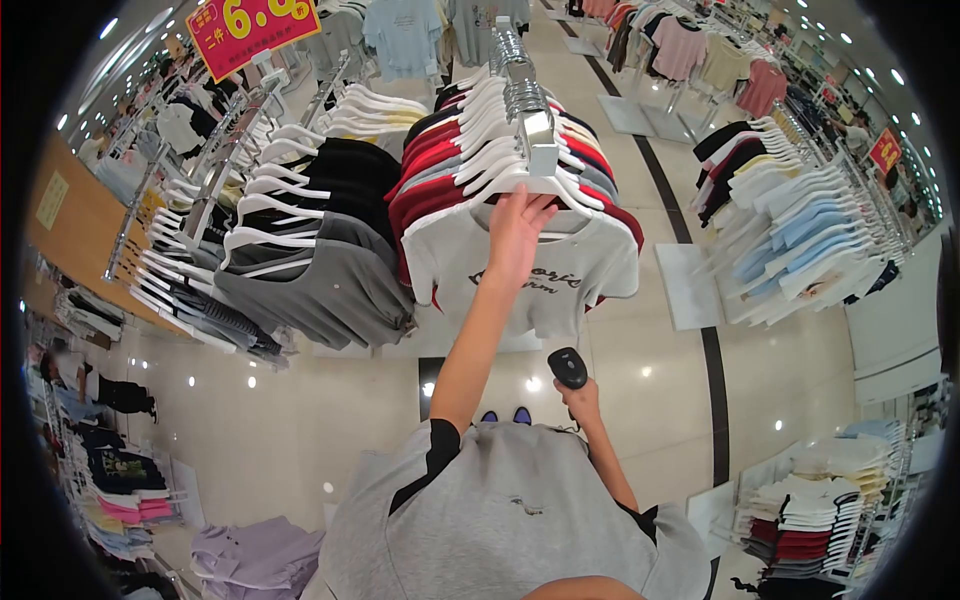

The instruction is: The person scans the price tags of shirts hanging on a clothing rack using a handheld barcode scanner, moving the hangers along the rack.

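Observation:
My left hand [513,240] reaches up to the front garment on the middle rack, a light grey T-shirt [450,250] with dark script lettering on its chest. Its fingers are stretched out and a little apart, touching the white hanger [545,186] at the neckline. Part of the shirt's collar and lettering is hidden behind this hand and forearm. Lower down, my right hand [583,402] is closed around the handle of a black handheld barcode scanner [568,368]. The scanner's head points up toward the rack, below the shirt's hem and apart from it.
Behind the grey shirt hang red, white and dark shirts [425,190] on a metal rail [538,145]. Black and grey tops [320,270] hang to the left, pale shirts [800,230] on a right-hand rack. A lilac garment [255,555] is at lower left. A red sale sign [250,30] stands upper left.

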Motion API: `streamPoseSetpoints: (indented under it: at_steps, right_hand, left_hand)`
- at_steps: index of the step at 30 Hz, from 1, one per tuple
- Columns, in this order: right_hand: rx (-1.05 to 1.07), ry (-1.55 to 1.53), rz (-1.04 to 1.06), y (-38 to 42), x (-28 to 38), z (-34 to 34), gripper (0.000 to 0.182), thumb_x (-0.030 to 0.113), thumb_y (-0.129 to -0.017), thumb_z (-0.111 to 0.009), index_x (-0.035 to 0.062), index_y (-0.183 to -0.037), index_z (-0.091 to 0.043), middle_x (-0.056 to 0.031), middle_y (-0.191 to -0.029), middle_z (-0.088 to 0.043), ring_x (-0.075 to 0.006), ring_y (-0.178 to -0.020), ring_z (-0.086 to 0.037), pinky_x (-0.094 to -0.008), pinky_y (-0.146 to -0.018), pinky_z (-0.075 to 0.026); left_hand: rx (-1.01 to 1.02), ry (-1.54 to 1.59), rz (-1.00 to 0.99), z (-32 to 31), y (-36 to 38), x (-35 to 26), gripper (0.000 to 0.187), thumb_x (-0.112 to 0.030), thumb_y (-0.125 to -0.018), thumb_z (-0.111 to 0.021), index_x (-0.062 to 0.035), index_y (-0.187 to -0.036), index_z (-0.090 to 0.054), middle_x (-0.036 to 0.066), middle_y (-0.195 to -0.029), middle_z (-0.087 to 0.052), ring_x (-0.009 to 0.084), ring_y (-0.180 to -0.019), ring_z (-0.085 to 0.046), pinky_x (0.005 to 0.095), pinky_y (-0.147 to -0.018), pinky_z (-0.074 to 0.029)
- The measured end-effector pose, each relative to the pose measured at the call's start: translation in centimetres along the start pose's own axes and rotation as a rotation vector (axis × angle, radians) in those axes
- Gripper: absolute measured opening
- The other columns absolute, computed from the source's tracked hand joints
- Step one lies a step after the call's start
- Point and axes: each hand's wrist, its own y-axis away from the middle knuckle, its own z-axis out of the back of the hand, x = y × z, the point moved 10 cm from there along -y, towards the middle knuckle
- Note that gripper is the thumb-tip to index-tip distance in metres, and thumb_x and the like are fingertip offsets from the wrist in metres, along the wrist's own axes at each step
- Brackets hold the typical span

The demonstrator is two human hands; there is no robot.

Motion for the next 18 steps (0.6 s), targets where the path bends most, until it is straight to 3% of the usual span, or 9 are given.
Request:
streamPoseSetpoints:
  at_steps: [3, 4, 8, 11, 14, 18]
  right_hand:
    - [-0.018, -0.013, 0.012, 0.3, -0.9, 0.7, 0.023, 0.019, -0.074, -0.073, 0.0014, -0.065, -0.06, -0.0021, -0.051, -0.054, -0.0099, -0.046, -0.05, -0.0276, -0.045, -0.039]
    - [-0.025, -0.013, -0.011, 0.4, -1.3, 0.8, 0.023, 0.018, -0.074, -0.073, 0.0014, -0.065, -0.061, -0.002, -0.051, -0.054, -0.0099, -0.046, -0.05, -0.0276, -0.045, -0.039]
    - [-0.01, -0.008, -0.038, 0.2, -2.8, 0.2, 0.02, 0.018, -0.074, -0.073, 0.0011, -0.068, -0.062, -0.0025, -0.052, -0.054, -0.0101, -0.047, -0.051, -0.0277, -0.046, -0.039]
    - [0.038, 0.026, -0.04, 0.3, -2.6, -0.4, 0.021, 0.018, -0.074, -0.073, -0.0005, -0.072, -0.062, -0.004, -0.054, -0.056, -0.0112, -0.049, -0.053, -0.0286, -0.048, -0.042]
    - [0.089, 0.053, -0.016, 0.1, -2.2, -1.4, 0.023, 0.018, -0.074, -0.073, -0.0015, -0.074, -0.062, -0.0051, -0.055, -0.058, -0.0121, -0.05, -0.054, -0.0293, -0.049, -0.043]
    - [0.134, 0.059, 0.025, -0.6, -2.3, -2.7, 0.024, 0.019, -0.074, -0.073, -0.0015, -0.074, -0.062, -0.0055, -0.055, -0.057, -0.0122, -0.05, -0.055, -0.0294, -0.05, -0.044]
  left_hand:
    - [-0.026, -0.15, -0.071, -0.2, -0.1, -0.5, 0.034, -0.028, -0.097, -0.048, 0.0023, -0.113, -0.05, 0.014, -0.114, -0.058, 0.0215, -0.105, -0.058, 0.0376, -0.088, -0.048]
    - [-0.003, -0.167, -0.079, -0.6, -0.1, -0.8, 0.039, -0.033, -0.096, -0.05, 0.003, -0.112, -0.052, 0.012, -0.103, -0.062, 0.0181, -0.09, -0.063, 0.0325, -0.078, -0.052]
    - [-0.048, -0.356, -0.075, -1.1, 1.0, -1.4, 0.054, -0.043, -0.093, -0.053, 0.0096, -0.105, -0.056, 0.016, -0.092, -0.065, 0.0208, -0.077, -0.067, 0.0287, -0.068, -0.056]
    - [-0.037, -0.504, 0.013, -0.1, 0.6, -1.1, 0.058, -0.047, -0.092, -0.052, 0.01, -0.098, -0.06, 0.018, -0.085, -0.066, 0.021, -0.073, -0.067, 0.0286, -0.067, -0.056]
    - [-0.049, -0.484, -0.037, -0.4, 0.8, -1.8, 0.062, -0.05, -0.091, -0.052, 0.011, -0.093, -0.061, 0.018, -0.08, -0.066, 0.0211, -0.07, -0.067, 0.0287, -0.065, -0.056]
    - [-0.053, -0.539, 0.012, -0.6, 1.3, -2.4, 0.062, -0.05, -0.091, -0.052, 0.0112, -0.094, -0.061, 0.018, -0.082, -0.066, 0.0209, -0.071, -0.067, 0.029, -0.066, -0.056]
